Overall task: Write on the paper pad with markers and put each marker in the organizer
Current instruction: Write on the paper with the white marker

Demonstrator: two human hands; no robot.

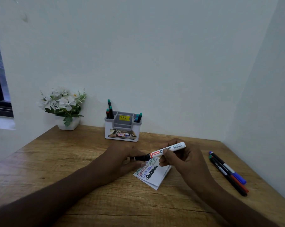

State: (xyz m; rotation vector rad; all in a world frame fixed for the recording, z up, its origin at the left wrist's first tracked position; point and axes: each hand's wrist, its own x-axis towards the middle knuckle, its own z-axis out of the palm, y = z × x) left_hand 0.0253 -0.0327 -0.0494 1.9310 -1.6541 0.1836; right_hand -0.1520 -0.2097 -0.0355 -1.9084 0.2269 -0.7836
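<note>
A white whiteboard marker [168, 149] with a red label and a black cap lies level between my hands, above the small paper pad [152, 175]. My right hand [184, 158] grips its white barrel. My left hand [127, 158] holds the black cap end. The pad lies on the wooden desk and carries several scribbled lines in green, red, blue and black. The white and grey organizer [123, 128] stands behind by the wall, with markers upright in its left and right slots.
Three thin markers [228, 172] with blue, red and green ends lie on the desk at the right. A white pot of white flowers [63, 107] stands at the back left. Walls close off the back and right; a dark window frame is at far left.
</note>
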